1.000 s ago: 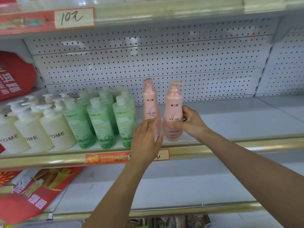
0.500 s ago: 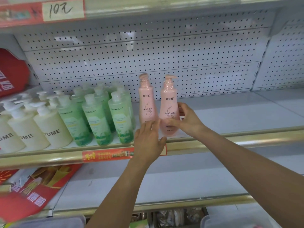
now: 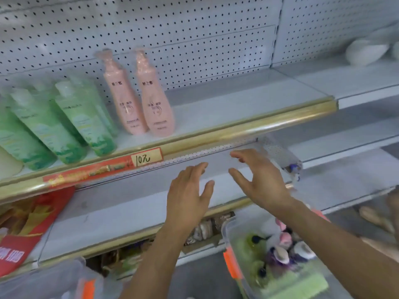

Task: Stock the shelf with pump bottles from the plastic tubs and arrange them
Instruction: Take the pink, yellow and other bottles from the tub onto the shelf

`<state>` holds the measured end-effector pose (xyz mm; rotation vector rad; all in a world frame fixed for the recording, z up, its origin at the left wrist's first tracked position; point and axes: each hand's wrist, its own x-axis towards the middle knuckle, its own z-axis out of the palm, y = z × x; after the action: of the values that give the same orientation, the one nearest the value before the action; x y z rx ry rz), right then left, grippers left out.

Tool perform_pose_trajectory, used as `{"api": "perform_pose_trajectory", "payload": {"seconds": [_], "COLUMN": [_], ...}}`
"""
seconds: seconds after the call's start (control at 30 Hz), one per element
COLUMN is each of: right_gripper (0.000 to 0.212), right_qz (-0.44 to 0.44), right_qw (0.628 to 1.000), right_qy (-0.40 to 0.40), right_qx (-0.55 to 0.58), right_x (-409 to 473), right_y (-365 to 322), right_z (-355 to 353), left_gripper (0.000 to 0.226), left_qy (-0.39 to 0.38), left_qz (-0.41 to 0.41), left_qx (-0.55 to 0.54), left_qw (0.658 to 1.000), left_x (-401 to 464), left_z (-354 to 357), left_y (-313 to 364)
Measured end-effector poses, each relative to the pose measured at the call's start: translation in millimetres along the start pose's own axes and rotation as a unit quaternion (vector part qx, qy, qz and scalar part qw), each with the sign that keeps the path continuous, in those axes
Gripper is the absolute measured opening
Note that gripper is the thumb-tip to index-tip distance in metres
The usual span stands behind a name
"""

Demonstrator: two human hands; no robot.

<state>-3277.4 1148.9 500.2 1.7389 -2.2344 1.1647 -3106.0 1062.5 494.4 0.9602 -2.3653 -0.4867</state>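
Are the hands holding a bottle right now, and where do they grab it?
No, nothing is held. The left hand and the right hand are both open in the air below the shelf, apart from the two pink bottles.

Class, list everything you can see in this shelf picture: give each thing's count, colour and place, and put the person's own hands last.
Pink plastic pump bottles: two, upright side by side, middle shelf.
Green translucent pump bottles: several, exact count unclear from blur, left of the pink ones.
Cream bottle: one partly seen, far left edge.
Handwritten price tag: one, white on red strip, gold shelf rail.
Clear plastic tub: one, lower right, holding mixed bottles.
Red poster: one, lower left.
White perforated back panel: behind the shelf.
Left hand: open, below the rail, holding nothing.
Right hand: open, holding nothing.
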Motion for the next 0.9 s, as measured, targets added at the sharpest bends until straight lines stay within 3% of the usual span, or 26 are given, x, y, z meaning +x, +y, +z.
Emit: {"api": "perform_pose_trajectory", "payload": {"seconds": [0.17,0.3,0.5,0.57,0.7,0.9], "right_gripper": [0.036,0.038,0.03,0.029,0.049,0.065], "right_qz": [0.126,0.235,0.342,0.364,0.37,0.402], "right_qw": [0.985,0.946,0.887,0.865,0.827,0.782], "right_qy": [-0.12,-0.224,-0.309,-0.344,-0.421,-0.471], "right_qx": [-0.009,-0.012,-0.013,-0.023,-0.039,-0.075], "right_x": [-77.9,-131.9,-192.2,-212.0,-237.4,-246.9], "right_y": [66.7,107.2,142.2,150.4,161.3,169.3], "right_z": [-7.6,1.0,31.0,46.5,79.3,146.2], "left_gripper": [0.041,0.041,0.042,0.043,0.046,0.064], "left_qy": [-0.121,-0.221,-0.335,-0.37,-0.434,-0.457], "left_qz": [-0.035,-0.069,-0.095,-0.102,-0.093,-0.062], "left_qx": [-0.044,-0.079,-0.059,-0.046,-0.009,0.032], "left_qw": [0.991,0.97,0.936,0.922,0.896,0.887], "left_x": [-45.1,-74.5,-95.8,-101.3,-106.4,-84.5], "left_z": [71.4,120.0,190.8,213.1,252.5,309.7], "left_y": [17.0,25.1,6.5,-6.3,-27.7,-57.1]}}
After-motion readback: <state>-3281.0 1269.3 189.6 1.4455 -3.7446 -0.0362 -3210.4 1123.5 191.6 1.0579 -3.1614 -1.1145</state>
